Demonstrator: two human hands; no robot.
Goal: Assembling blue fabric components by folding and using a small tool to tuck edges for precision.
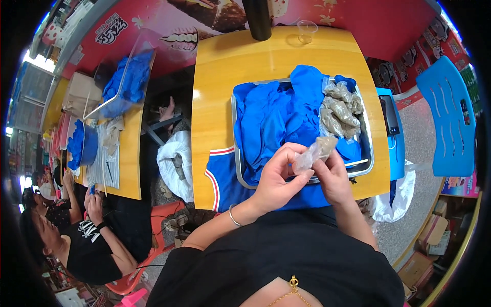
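Both of my hands meet over the near edge of a metal tray [238,169]. A small clear plastic bag with something greyish-brown inside [318,149] is pinched between them. My left hand [281,176] grips its lower left end with thumb and fingers. My right hand [333,179] holds its right side, fingers curled round it. Just beyond, a heap of blue cloth-like pieces [271,115] fills most of the tray. Several similar bagged greyish-brown bundles [341,112] lie at the tray's right side.
The tray stands on a yellow table [220,61], partly over a blue garment with red-and-white trim [223,179]. A clear cup [307,29] is at the far edge. To the right is a blue chair [450,117]. At another table on the left, a co-worker [92,245] handles something small and blue.
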